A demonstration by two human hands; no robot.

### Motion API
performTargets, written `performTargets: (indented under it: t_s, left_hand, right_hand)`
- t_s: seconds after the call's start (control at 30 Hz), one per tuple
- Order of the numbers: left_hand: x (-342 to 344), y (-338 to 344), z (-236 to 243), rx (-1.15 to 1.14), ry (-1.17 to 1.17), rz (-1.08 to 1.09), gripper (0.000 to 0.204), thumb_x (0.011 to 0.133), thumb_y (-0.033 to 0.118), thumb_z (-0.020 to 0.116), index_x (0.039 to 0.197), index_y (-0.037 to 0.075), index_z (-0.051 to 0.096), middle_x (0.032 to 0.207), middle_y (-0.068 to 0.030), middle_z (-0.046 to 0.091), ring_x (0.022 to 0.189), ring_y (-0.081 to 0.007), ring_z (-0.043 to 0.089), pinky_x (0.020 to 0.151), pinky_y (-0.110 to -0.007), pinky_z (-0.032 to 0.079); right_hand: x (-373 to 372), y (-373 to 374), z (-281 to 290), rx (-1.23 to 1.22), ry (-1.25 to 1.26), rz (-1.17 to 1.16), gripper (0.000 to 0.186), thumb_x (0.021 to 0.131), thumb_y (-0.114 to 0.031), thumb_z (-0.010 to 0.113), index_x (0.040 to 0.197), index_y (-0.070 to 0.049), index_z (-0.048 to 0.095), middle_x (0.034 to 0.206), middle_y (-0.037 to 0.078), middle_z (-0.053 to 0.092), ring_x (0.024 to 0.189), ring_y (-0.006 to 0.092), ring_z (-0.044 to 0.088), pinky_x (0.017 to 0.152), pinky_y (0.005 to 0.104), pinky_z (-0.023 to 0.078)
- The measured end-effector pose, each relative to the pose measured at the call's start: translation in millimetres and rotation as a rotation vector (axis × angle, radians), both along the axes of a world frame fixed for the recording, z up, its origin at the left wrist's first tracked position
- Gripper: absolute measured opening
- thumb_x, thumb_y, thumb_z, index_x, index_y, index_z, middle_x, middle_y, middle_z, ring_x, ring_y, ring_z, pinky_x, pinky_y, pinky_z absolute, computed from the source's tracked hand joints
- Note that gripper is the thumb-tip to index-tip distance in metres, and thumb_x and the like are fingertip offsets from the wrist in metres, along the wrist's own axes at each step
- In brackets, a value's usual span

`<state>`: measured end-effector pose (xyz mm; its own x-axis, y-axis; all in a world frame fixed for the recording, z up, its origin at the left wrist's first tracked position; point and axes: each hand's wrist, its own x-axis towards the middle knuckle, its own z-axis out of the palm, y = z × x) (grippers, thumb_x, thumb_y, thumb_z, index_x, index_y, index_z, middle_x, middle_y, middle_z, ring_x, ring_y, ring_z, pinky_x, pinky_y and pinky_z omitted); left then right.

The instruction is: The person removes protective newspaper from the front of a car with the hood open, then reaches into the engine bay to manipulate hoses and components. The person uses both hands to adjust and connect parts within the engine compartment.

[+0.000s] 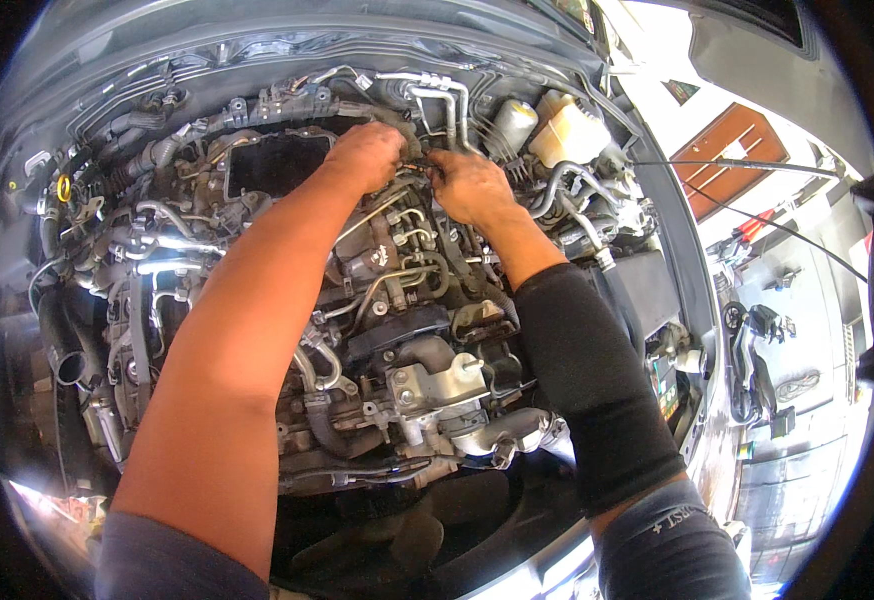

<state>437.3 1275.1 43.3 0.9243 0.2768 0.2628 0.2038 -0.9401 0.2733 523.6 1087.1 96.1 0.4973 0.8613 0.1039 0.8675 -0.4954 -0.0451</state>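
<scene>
Both my arms reach over an open engine [387, 300] to its far side. My left hand [369, 157] is curled closed beside the wiring and hoses at the back, and whatever its fingers grip is hidden. Just right of it, my right hand [472, 188] has its fingers bent inward at a small dark part that I cannot make out. The fingertips of the two hands nearly meet. Thin metal pipes [397, 285] run below them over the engine top. Behind my right hand rise silver pipes [452, 105].
A whitish fluid reservoir [569, 132] and a silver canister [513, 125] stand at the far right. A dark rectangular opening [277, 165] lies left of my left hand. The fan [397, 540] sits at the near edge. A thin rod [747, 165] crosses the right side.
</scene>
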Motion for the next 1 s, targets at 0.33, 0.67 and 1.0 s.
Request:
performTargets:
  t_s: [0.33, 0.67, 1.0]
  left_hand:
    - [-3.2, -2.0, 1.8, -0.013, -0.005, 0.022, 0.027, 0.084, 0.008, 0.071, 0.109, 0.008, 0.077, 0.116, -0.0217, 0.074, 0.114, -0.0414, 0.07, 0.1, -0.051, 0.056]
    - [-4.2, -2.2, 5.0, -0.019, -0.021, -0.009, 0.026, 0.083, 0.006, 0.07, 0.108, 0.007, 0.077, 0.112, -0.0229, 0.074, 0.111, -0.042, 0.07, 0.098, -0.051, 0.057]
    - [-1.1, -1.7, 5.8, 0.039, 0.031, 0.03, 0.027, 0.083, 0.008, 0.073, 0.11, 0.007, 0.078, 0.112, -0.0234, 0.075, 0.111, -0.0423, 0.071, 0.099, -0.052, 0.057]
  right_hand:
    - [-0.3, -1.0, 3.5, -0.029, -0.008, 0.004, 0.043, 0.101, -0.028, 0.053, 0.14, -0.019, 0.068, 0.129, 0.02, 0.073, 0.122, 0.0382, 0.069, 0.108, 0.0489, 0.052]
    - [1.7, -0.5, -0.5, -0.022, 0.014, 0.033, 0.041, 0.103, -0.032, 0.057, 0.138, -0.014, 0.068, 0.126, 0.024, 0.072, 0.123, 0.0418, 0.066, 0.11, 0.051, 0.05]
    - [-2.3, 4.2, -0.5, -0.092, -0.072, 0.054, 0.041, 0.094, -0.019, 0.057, 0.133, -0.015, 0.07, 0.123, 0.021, 0.075, 0.118, 0.0373, 0.072, 0.102, 0.0497, 0.056]
